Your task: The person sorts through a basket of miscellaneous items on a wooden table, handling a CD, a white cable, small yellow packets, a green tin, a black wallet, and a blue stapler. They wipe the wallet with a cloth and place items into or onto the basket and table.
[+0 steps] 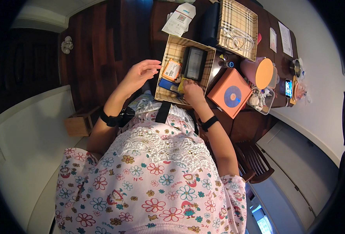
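A plaid box (211, 60) stands open at the table's edge before me. My right hand (193, 93) reaches into its near right corner, fingertips pinched on a small yellow item (181, 85). Just beside the left rim, my left hand (140, 76) is empty with its fingers apart. Within the box lie a black case with a clear window (194, 63), an orange-edged packet with a white label (172, 69) and a blue flat item (168, 84). Darker small things near the right hand are partly hidden by it.
A plaid lid or tray (237, 17) with a coiled white cable (239, 39) sits behind. To the right are an orange box with a disc (230, 93), a pink cylinder (253, 70), a clear container (264, 101) and a lit phone (288, 88). Printed papers (179, 20) lie behind.
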`<state>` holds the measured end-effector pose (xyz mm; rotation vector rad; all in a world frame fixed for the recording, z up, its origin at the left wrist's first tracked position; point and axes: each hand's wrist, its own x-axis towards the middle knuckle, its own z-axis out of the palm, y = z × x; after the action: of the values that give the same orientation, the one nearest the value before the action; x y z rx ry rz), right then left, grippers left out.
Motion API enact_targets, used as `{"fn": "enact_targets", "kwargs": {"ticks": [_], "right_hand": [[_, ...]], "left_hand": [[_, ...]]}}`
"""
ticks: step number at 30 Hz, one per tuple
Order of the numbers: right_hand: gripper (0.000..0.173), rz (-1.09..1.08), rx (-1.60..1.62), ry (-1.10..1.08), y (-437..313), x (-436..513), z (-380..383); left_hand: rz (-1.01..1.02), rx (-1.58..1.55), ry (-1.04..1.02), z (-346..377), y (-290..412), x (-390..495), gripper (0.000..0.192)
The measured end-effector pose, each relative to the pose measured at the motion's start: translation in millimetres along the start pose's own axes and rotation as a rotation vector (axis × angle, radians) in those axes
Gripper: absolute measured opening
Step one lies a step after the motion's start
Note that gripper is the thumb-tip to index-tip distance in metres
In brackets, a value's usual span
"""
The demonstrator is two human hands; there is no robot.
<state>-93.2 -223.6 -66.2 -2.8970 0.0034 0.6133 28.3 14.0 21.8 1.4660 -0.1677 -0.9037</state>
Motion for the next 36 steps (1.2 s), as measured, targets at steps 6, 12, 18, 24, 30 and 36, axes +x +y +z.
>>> {"fn": "enact_targets", "kwargs": {"ticks": [6,12,18,24,30,36], "right_hand": [[0.031,0.27,1.178,0.11,11.0,-14.9,-46.9],[0.031,0.203,1.774,0.018,-16.0,-41.3,-94.4],[0.033,0.199,1.801,0.103,-29.8,-46.0,-105.7],[0.031,0.201,1.853,0.161,-31.8,-50.1,-111.3],[0.037,0.149,1.911,0.196,-35.9,-53.1,-128.0],[0.036,0.102,1.979,0.276,-35.8,-51.8,-138.9]], "left_hand": [[0.009,-0.05,-0.007,7.6,-6.6,1.6,0.034],[0.014,-0.066,-0.102,33.9,-7.4,6.0,0.039],[-0.037,-0.203,-0.158,42.8,3.0,8.1,0.029],[-0.007,-0.285,-0.107,43.4,14.8,3.0,0.034],[-0.061,-0.282,-0.119,43.4,28.8,-3.7,0.035],[-0.095,-0.356,-0.187,46.3,37.8,-7.4,0.038]]}}
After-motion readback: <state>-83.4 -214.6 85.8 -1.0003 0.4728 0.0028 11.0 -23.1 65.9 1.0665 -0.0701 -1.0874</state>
